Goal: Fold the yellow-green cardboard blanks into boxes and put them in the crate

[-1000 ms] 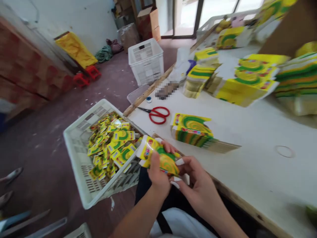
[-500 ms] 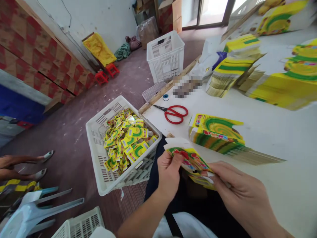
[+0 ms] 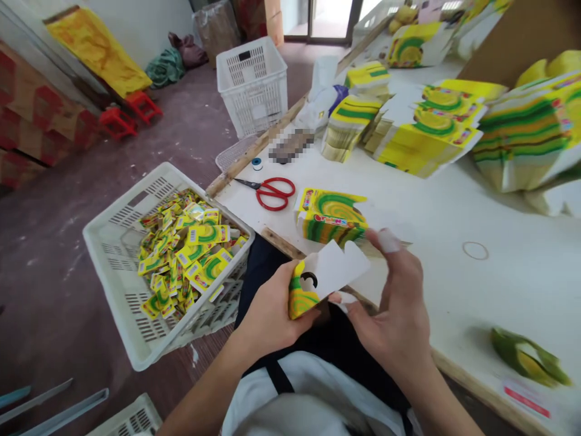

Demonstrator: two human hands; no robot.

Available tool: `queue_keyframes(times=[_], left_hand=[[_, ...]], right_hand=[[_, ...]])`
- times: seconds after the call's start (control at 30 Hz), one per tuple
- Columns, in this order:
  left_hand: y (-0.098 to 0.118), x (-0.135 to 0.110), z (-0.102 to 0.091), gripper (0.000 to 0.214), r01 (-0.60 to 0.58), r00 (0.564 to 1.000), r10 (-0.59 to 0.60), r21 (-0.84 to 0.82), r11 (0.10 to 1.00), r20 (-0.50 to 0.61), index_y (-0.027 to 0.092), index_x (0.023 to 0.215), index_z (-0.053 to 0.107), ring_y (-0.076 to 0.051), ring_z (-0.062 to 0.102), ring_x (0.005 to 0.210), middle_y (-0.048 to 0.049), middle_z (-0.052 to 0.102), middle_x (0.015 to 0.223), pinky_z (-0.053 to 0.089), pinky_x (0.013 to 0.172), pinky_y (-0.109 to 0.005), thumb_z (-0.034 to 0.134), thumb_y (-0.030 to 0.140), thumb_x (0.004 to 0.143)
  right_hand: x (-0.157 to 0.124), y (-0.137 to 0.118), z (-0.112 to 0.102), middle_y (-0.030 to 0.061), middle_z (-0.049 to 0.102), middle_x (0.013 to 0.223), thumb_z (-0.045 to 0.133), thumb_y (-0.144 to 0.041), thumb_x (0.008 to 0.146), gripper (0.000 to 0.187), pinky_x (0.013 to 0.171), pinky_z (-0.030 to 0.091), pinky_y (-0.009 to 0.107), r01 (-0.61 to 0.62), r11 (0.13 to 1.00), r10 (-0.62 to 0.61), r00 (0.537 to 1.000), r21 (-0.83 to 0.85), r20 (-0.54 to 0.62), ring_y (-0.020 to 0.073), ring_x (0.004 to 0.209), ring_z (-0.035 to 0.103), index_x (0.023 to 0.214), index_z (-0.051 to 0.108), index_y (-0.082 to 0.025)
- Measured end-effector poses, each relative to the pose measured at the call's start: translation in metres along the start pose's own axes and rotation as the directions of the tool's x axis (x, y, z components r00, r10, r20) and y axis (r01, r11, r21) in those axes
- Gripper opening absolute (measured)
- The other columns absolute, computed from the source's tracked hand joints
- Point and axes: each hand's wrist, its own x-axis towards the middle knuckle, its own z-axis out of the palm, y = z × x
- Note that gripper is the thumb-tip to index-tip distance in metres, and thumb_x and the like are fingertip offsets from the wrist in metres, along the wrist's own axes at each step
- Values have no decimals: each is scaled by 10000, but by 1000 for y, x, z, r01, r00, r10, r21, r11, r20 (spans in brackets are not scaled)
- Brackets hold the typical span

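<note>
My left hand [image 3: 271,315] grips a small yellow and green printed carton [image 3: 318,281] over my lap, its white inside flap turned up. My right hand [image 3: 390,309] pinches the carton's lower edge with thumb and fingers, the index finger raised. Just beyond lies a short stack of flat cartons [image 3: 331,218] on the white table [image 3: 454,284]. A white crate [image 3: 122,290] at my left holds several small yellow and green sachets [image 3: 188,248].
Red scissors [image 3: 272,192] and a small tape roll [image 3: 256,163] lie near the table's left edge. Tall stacks of flat cartons [image 3: 431,130] fill the far table. Another white crate [image 3: 253,85] stands on the floor, red stools [image 3: 129,115] beyond. A rubber band [image 3: 475,250] lies on the table.
The carton has been turned in my hands so its white inside shows. My right hand has shifted to its lower edge. The view swung left.
</note>
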Motion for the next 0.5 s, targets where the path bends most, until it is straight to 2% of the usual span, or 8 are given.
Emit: queue_keyframes(times=[0.03, 0.07, 0.13, 0.2, 0.27, 0.37, 0.43, 0.5], left_hand=[[-2, -1, 5, 703, -10, 1000, 10, 26, 1000, -17, 228, 1342, 429, -289, 628, 1131, -103, 628, 1260, 501, 983, -440, 762, 279, 725], [-3, -1, 8, 793, -21, 1000, 22, 46, 999, -21, 224, 1376, 384, -304, 613, 1162, -119, 606, 1292, 490, 1003, -457, 792, 306, 701], [-6, -3, 12, 908, -67, 998, 67, 68, 995, 2, 227, 1423, 302, -325, 585, 1213, -142, 561, 1345, 481, 1020, -479, 814, 351, 684], [-8, -4, 16, 877, -151, 988, 150, 82, 985, 23, 238, 1413, 292, -325, 571, 1234, -145, 540, 1350, 489, 1011, -476, 793, 341, 701], [-10, -4, 19, 769, -230, 973, 230, 94, 969, 8, 248, 1362, 329, -303, 585, 1205, -131, 545, 1313, 508, 977, -449, 754, 295, 723], [-13, -3, 21, 640, -212, 974, 218, 74, 974, -70, 257, 1282, 383, -248, 649, 1036, -87, 594, 1191, 538, 869, -388, 713, 244, 734], [-14, -1, 21, 604, -130, 988, 131, 26, 991, -77, 257, 1238, 426, -226, 666, 905, -57, 630, 1097, 541, 793, -362, 709, 219, 706], [-16, 2, 20, 492, -93, 996, 93, -9, 996, -12, 256, 1125, 508, -236, 654, 864, -38, 650, 992, 535, 773, -364, 689, 184, 673]], right_hand=[[-4, 2, 2, 121, 465, 1493, 626, -279, 877, 665, 1118, 386, 517, -122, 984, 124, 992, 131, -3, 304, 1365, 454, 1481, 348, -279], [-7, 3, 5, 120, 483, 1487, 580, -317, 908, 608, 1092, 428, 496, -248, 930, 239, 969, 272, 65, 292, 1347, 486, 1474, 363, -268], [-12, 5, 13, 102, 593, 1392, 493, -365, 950, 458, 1069, 463, 470, -489, 742, 386, 871, 458, 305, 272, 1290, 556, 1394, 487, -252], [-15, 6, 21, 87, 668, 1293, 500, -410, 935, 418, 1100, 432, 476, -644, 584, 442, 763, 495, 471, 276, 1280, 567, 1307, 589, -241], [-14, 7, 27, 79, 687, 1265, 549, -457, 901, 449, 1130, 392, 482, -700, 515, 466, 713, 494, 524, 281, 1294, 554, 1292, 615, -248], [-11, 8, 30, 93, 682, 1282, 467, -542, 930, 520, 1089, 441, 485, -682, 521, 431, 729, 513, 531, 278, 1264, 584, 1349, 578, -255], [-10, 8, 28, 107, 646, 1341, 447, -523, 944, 530, 1096, 434, 489, -579, 659, 341, 799, 481, 494, 280, 1300, 556, 1385, 548, -249], [-11, 9, 26, 108, 545, 1459, 518, -400, 927, 507, 1132, 393, 486, -385, 838, 182, 865, 387, 467, 278, 1392, 455, 1411, 527, -251]])
